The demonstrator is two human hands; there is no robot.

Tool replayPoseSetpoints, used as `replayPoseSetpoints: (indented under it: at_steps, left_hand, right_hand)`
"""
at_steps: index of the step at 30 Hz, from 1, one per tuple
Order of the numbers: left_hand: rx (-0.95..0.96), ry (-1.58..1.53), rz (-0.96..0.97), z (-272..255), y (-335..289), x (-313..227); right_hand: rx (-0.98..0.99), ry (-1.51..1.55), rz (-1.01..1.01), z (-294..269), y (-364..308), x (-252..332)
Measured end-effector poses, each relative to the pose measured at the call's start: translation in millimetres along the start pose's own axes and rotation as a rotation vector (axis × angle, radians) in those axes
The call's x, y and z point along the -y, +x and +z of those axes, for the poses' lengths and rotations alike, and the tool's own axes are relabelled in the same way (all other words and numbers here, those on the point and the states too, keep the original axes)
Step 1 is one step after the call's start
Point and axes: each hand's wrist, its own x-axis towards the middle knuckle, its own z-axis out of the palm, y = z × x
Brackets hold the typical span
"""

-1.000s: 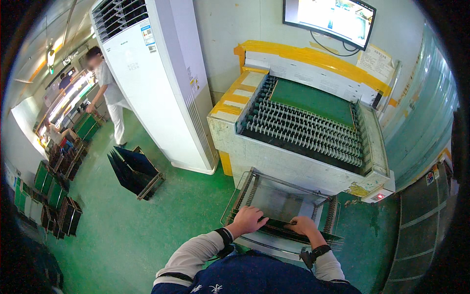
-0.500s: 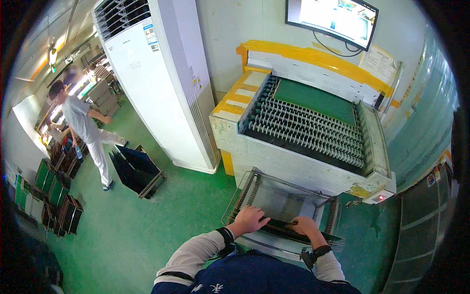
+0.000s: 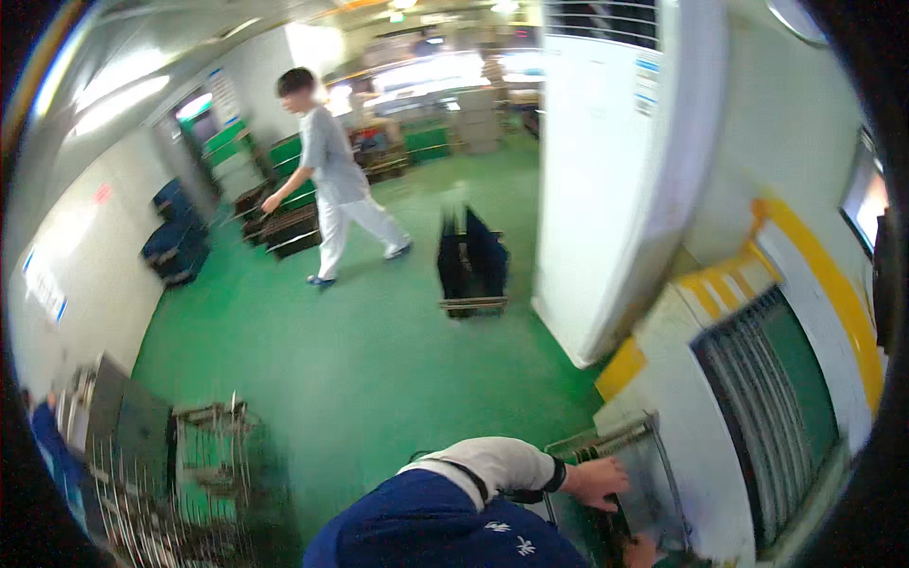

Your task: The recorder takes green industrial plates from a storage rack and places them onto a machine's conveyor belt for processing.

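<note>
My left hand (image 3: pixel 597 481) grips the upper edge of a dark flat panel (image 3: pixel 615 526) standing in a wire rack (image 3: pixel 653 426). Lower down, at the other end of that panel, my right hand (image 3: pixel 641 551) shows only in part, its fingers closed at the edge and smeared by motion. The rack stands against the front of a white machine (image 3: pixel 663 388) that has rows of rollers (image 3: pixel 757 407) and a green board (image 3: pixel 805 369) on its top. My body hides the near part of the rack.
A tall white air conditioner (image 3: pixel 615 189) stands beside the machine. On the green floor is a rack with dark panels (image 3: pixel 472 265). A person in light clothes (image 3: pixel 336 170) walks beyond it. Wire racks (image 3: pixel 208 464) stand at lower left, with someone's blue sleeve (image 3: pixel 52 440) beside them.
The view has swung left, so machine and rack now sit at the right. My hands stay at the dark panel. The walking person has turned or stepped, legs still apart.
</note>
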Motion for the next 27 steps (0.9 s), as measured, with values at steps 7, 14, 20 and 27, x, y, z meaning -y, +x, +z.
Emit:
replayPoseSetpoints:
  at_steps: [7,14,20,27]
  left_hand:
    - [-0.089,-0.063,0.002,10,-12,2]
    - [-0.157,-0.062,0.016,17,-10,2]
    - [-0.197,-0.042,0.063,11,-14,-3]
    - [-0.248,-0.053,0.202,-3,-30,-9]
  right_hand:
    - [0.087,-0.146,-0.221,-44,-30,32]
    - [-0.002,-0.307,-0.266,-74,-67,65]
    - [0.143,-0.147,-0.198,-81,-69,57]
    - [0.172,-0.047,-0.165,-51,-36,22]
